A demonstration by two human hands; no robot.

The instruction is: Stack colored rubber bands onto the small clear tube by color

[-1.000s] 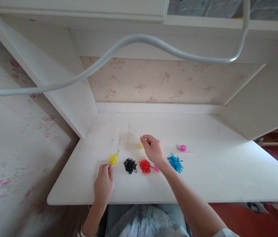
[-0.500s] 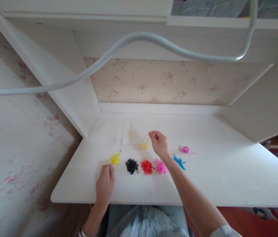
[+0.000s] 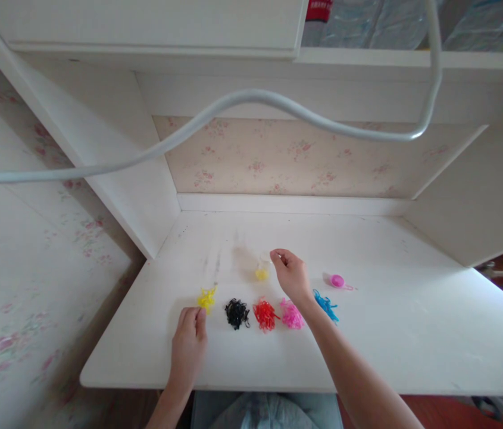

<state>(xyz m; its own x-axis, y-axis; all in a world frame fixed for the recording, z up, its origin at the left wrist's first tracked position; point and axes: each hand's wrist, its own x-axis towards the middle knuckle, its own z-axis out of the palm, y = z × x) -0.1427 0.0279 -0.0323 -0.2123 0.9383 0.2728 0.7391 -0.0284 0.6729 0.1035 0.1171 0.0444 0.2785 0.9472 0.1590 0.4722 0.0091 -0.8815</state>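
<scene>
My left hand [image 3: 190, 335] rests at the near edge of a small pile of yellow rubber bands [image 3: 206, 300], fingers pressed together; whatever they pinch is hidden. My right hand [image 3: 291, 275] is held in a pinch beside a clear container [image 3: 264, 266] with yellow bands [image 3: 261, 274] at its bottom. What its fingertips hold is too small to make out. Between and beside the hands lie piles of black bands [image 3: 237, 313], red bands [image 3: 265, 315] and pink bands [image 3: 292, 314]. Blue bands [image 3: 325, 305] lie just right of my right wrist.
A round pink object with a loop [image 3: 337, 280] lies on the white desk [image 3: 389, 333], right of the blue bands. A pale bent tube [image 3: 251, 97] crosses the view above. Side panels and a shelf [image 3: 367, 59] holding clear bottles or bags enclose the desk.
The view has tilted up slightly, so everything sits lower. A yellow speck at my right fingertips no longer shows. My left hand stays by the yellow pile.
</scene>
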